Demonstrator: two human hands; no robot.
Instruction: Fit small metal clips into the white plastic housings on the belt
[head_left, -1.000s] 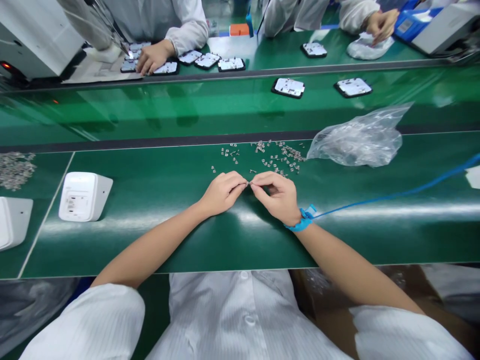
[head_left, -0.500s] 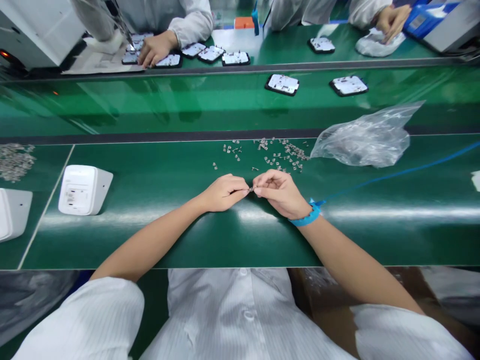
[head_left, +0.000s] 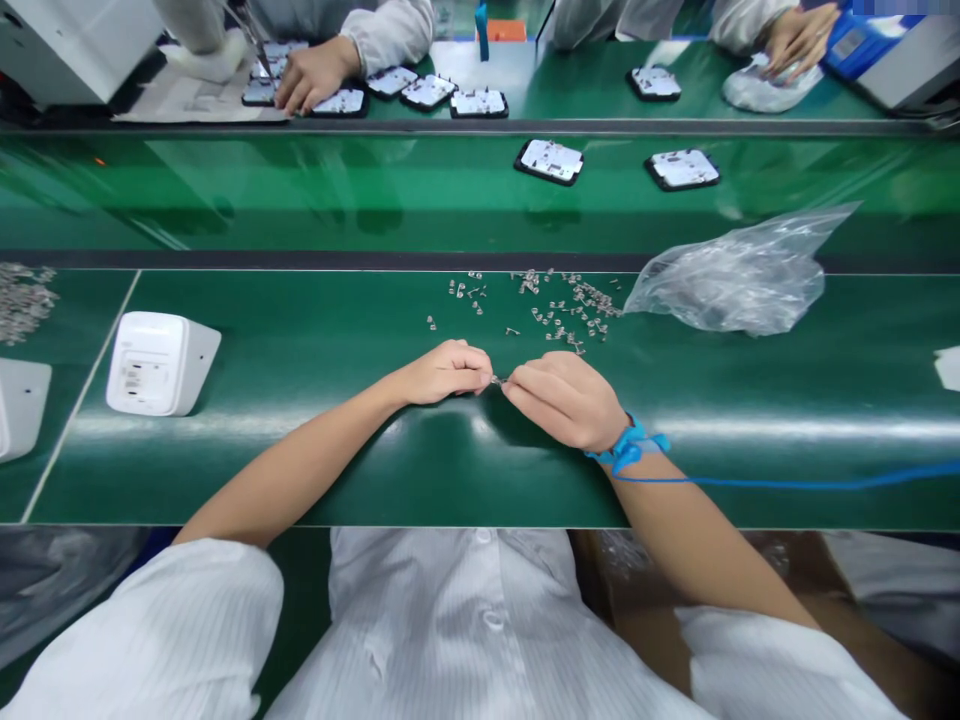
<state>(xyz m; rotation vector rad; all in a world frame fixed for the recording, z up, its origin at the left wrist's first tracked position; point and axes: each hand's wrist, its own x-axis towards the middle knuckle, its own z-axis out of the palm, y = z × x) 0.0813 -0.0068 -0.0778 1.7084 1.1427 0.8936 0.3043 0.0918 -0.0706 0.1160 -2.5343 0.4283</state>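
Between my fingertips is a tiny metal part (head_left: 496, 380), too small to make out fully. My left hand (head_left: 450, 372) is closed, pinching its left side between thumb and forefinger. From the right, my right hand (head_left: 566, 398) pinches the same spot with its fingers together, the back of the hand turned up. A blue wrist strap (head_left: 630, 447) with a cord circles my right wrist. Just beyond my hands lie scattered small metal parts (head_left: 559, 310), some in loose clumps on the green table (head_left: 337, 330).
A clear plastic bag (head_left: 739, 280) lies right of the parts. A white plastic housing (head_left: 161, 365) stands at left, near another pile of metal parts (head_left: 22, 300). Black-and-white units (head_left: 551, 160) sit on the green belt (head_left: 420, 200). Across it, co-workers' hands (head_left: 319, 75) are busy.
My right hand has rolled over so its back faces up, and the strap's cord now runs lower. The units on the belt have shifted slightly left. My left hand keeps its pinch.
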